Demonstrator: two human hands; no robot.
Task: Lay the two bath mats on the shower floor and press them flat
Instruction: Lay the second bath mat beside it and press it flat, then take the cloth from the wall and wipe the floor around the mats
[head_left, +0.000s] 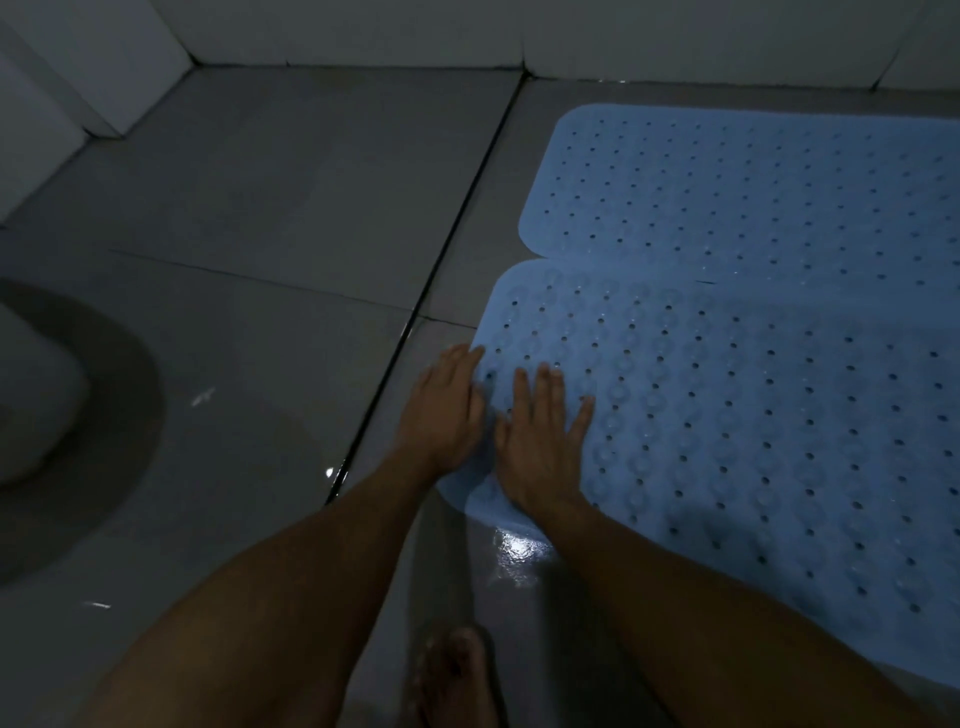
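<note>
I see both hands flat and open, palms down, gripping nothing. My left hand (441, 410) lies on the left edge of the near pale blue perforated rubber bath mat (753, 415), fingers partly over the grey tiled shower floor (291, 197). My right hand (540, 441) rests just beside it, fingers spread, fully on that mat. The far pale blue perforated rubber bath mat (753, 192) lies flat beyond, the two edges meeting. A bare foot (454, 675) stands on the wet floor below.

Both hands (493, 421) flat on near mat (727, 415)
</note>
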